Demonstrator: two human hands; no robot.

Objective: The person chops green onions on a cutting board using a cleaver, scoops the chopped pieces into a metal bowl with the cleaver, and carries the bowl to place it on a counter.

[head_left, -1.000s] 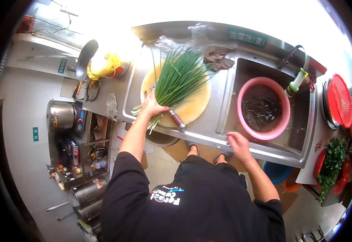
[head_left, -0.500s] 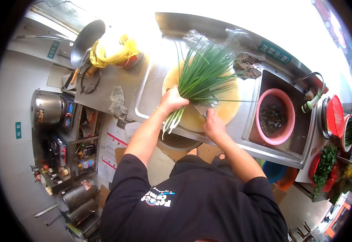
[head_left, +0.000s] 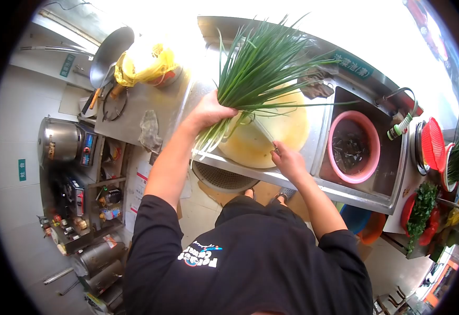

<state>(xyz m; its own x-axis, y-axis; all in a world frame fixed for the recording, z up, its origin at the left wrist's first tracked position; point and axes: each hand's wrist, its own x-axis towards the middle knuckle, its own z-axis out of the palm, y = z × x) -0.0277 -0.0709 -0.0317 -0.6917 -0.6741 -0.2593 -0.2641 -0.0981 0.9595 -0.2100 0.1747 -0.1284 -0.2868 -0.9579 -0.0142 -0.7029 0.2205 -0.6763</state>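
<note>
My left hand (head_left: 213, 111) is closed around a big bunch of scallions (head_left: 266, 65). Their green leaves fan out up and to the right, and the pale ends hang below my fist past the board's left side. My right hand (head_left: 291, 164) grips a knife by its handle. The knife's blade (head_left: 263, 129) points up and left over the round yellowish cutting board (head_left: 292, 139), and its tip end is partly hidden near the scallions. The board lies on the steel counter, its upper part covered by leaves.
A pink basin (head_left: 375, 152) of water with dark pieces stands in the sink (head_left: 392, 181) on the right. A red colander (head_left: 433, 149) and leafy greens (head_left: 424, 210) lie beyond it. At left are a yellow bag (head_left: 145, 65) and a wok (head_left: 116, 47). A round basket (head_left: 224, 178) sits below the counter.
My left hand has raised the scallions and shifted them up and left, so more of the board shows. My right hand with the knife has moved slightly right and down.
</note>
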